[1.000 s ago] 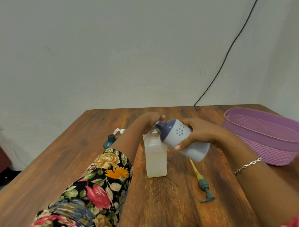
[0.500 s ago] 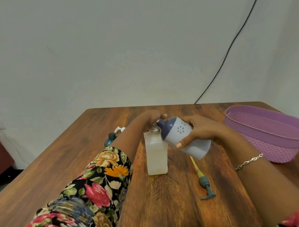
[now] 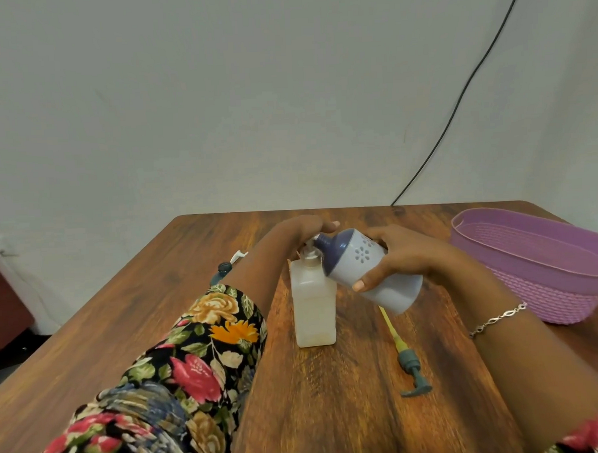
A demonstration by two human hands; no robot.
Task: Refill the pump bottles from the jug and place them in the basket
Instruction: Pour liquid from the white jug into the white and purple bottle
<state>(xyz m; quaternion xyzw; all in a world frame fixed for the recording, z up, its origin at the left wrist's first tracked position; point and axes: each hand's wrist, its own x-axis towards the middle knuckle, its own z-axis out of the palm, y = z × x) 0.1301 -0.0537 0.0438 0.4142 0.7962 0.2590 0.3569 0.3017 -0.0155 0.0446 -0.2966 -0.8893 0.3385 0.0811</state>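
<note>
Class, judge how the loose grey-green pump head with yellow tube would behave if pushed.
The grey-green pump head with yellow tube probably slides easily, being small, thin plastic. Its slim tube likely flexes. The sideways spout should stop it rolling.

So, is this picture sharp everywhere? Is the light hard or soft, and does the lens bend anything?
Head view: the square bottle and the jug in the middle are fairly sharp. Head view: the floral sleeve at the lower left is smeared. Head view: the light is soft, with faint shadows and no strong glare on the table. Head view: the wide lens splays the table's side edges.
</note>
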